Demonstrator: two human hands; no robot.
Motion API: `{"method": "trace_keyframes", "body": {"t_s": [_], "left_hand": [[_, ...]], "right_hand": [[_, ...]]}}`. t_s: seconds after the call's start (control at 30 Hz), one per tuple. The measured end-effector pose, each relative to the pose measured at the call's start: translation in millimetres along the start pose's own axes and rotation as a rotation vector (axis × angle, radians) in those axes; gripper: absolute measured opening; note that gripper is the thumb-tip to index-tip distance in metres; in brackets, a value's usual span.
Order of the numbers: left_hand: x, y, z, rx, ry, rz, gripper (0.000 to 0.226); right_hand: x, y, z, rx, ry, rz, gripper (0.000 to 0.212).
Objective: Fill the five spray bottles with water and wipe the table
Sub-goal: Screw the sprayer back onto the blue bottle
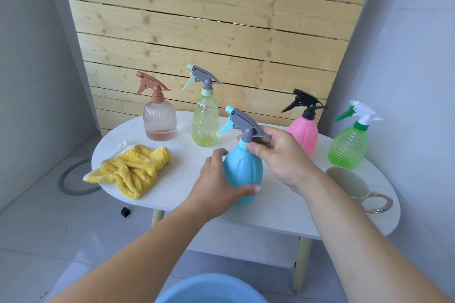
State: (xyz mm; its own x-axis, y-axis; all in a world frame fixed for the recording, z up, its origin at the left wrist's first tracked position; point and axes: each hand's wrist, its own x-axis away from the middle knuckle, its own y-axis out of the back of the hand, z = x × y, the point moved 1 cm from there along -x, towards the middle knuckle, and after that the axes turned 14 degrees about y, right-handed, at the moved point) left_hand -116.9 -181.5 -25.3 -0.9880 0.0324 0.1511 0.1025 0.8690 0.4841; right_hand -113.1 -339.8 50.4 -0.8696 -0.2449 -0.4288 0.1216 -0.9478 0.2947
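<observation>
At table (172,194) centre, near edge: blue spray bottle (242,170) upright. My left hand (216,184) wraps its body; my right hand (278,150) fingers clamp its grey spray head (243,125).

It looks like a plain room at home: small white table (184,162), wooden slat panel (209,19), grey walls (32,56), tiled floor (49,241).

We see a bright scene in soft, even daylight. Shadows on the white desk (278,209) are faint and soft-edged. The yellow-green bottle (205,118) at the far side glows as light passes through it. The wooden slat wall (209,19) leans and bends toward the frame's edges, and the near blue basin (211,290) looks slightly soft.
</observation>
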Motion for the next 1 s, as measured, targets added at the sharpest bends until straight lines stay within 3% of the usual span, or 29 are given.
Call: {"method": "trace_keyframes", "body": {"t_s": [0.07,0.13,0.27,0.37,0.43,0.53,0.6,0.67,0.73,0.8,0.93,1.0], "left_hand": [[1.8,-4.3,-1.5,0.043,0.008,0.104,0.122],[-1.1,-1.0,-2.0,0.106,-0.010,0.169,0.115],[-2.6,3.5,-0.6,0.021,-0.016,0.033,0.109],[-0.9,-3.7,-3.2,0.142,-0.010,0.152,0.096],[-2.3,-2.9,-6.2,0.161,-0.045,0.123,0.083],[-3.7,-4.0,-6.4,0.048,-0.030,-0.073,0.096],[-4.8,-8.8,-5.7,0.081,-0.022,0.033,0.111],[-7.5,-7.0,-4.5,0.169,-0.034,0.155,0.107],[-10.2,0.3,-5.1,0.181,-0.056,0.128,0.096],[-9.8,1.4,-6.4,0.099,-0.049,0.030,0.101],[-9.4,-2.9,-6.3,0.179,0.014,0.219,0.103],[-9.3,1.6,-8.1,0.155,-0.013,0.169,0.095]], "right_hand": [[-0.5,0.9,-0.8,-0.010,-0.003,-0.002,0.028],[-0.5,2.9,-2.1,-0.003,-0.008,-0.001,0.027],[0.8,6.4,-3.3,-0.005,-0.009,0.006,0.027],[1.1,7.2,-5.2,-0.016,-0.009,-0.010,0.028],[0.9,8.0,-6.5,-0.022,-0.001,-0.025,0.028],[1.3,7.9,-7.4,-0.009,-0.001,-0.038,0.027],[0.8,7.9,-7.8,-0.014,-0.002,-0.043,0.027],[1.1,8.2,-7.9,-0.020,0.001,-0.045,0.027],[0.6,8.4,-7.9,-0.013,0.006,-0.044,0.028],[0.6,7.9,-7.8,-0.012,0.009,-0.039,0.028],[0.7,7.5,-7.7,-0.013,0.009,-0.034,0.027],[1.0,8.0,-7.9,-0.010,0.010,-0.034,0.027]]}}
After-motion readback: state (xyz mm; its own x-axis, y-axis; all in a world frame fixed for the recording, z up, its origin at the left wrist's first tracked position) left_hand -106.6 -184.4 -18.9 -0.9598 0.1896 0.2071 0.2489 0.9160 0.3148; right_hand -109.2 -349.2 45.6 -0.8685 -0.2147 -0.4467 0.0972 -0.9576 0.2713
